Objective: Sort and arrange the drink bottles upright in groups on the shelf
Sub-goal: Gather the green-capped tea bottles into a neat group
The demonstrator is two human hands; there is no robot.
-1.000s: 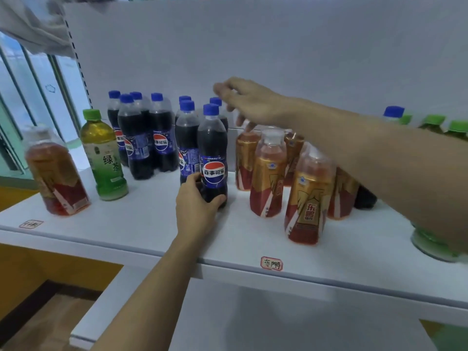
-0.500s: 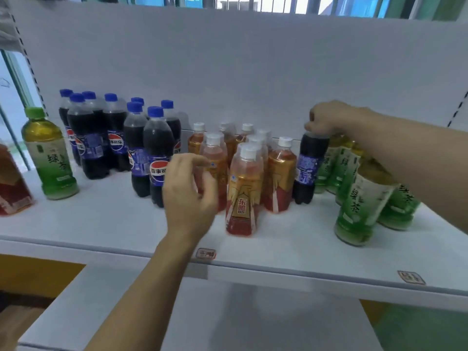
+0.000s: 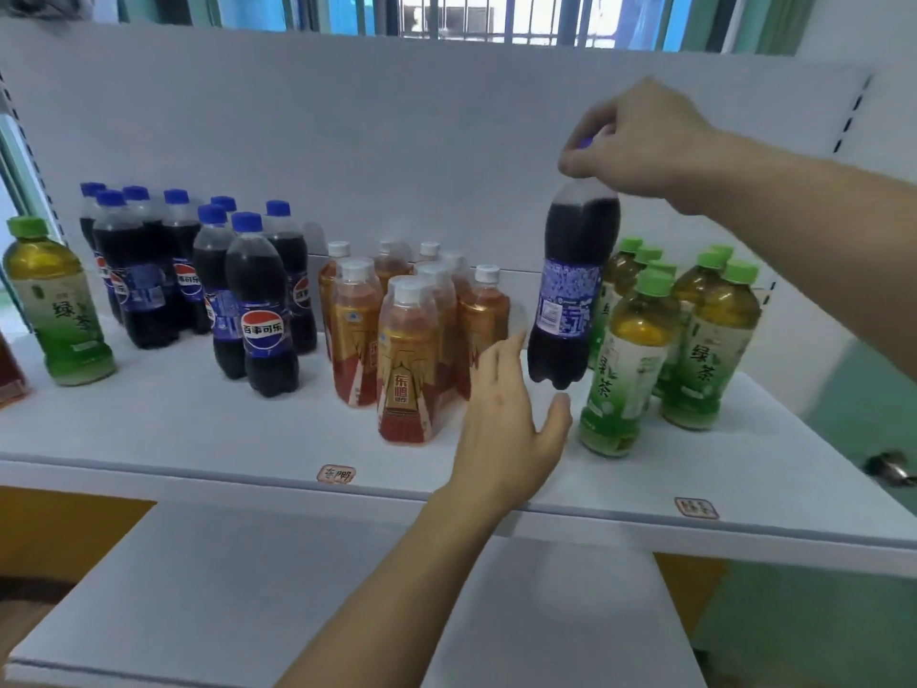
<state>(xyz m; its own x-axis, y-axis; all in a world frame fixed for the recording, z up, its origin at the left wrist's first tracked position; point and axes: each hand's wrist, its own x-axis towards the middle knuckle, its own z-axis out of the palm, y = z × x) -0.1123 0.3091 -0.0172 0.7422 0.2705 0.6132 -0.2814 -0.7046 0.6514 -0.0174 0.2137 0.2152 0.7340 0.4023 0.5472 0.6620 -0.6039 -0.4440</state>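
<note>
right hand: pinches cap of cola bottle, hanging upright off the shelf | left hand: spread, empty, just below-left of bottle base, nearer | cola group: far left, past amber bottles | long axis vertical

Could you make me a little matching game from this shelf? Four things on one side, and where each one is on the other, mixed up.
Things:
1. cola group
2. orange bottles
3. lone green tea
4. lifted cola

Places:
A. far left end of the shelf
B. hanging from the right hand, off the shelf
C. middle of the shelf
D. back left, just right of the lone green tea

Pairs: 1-D, 2-C, 3-A, 4-B
</note>
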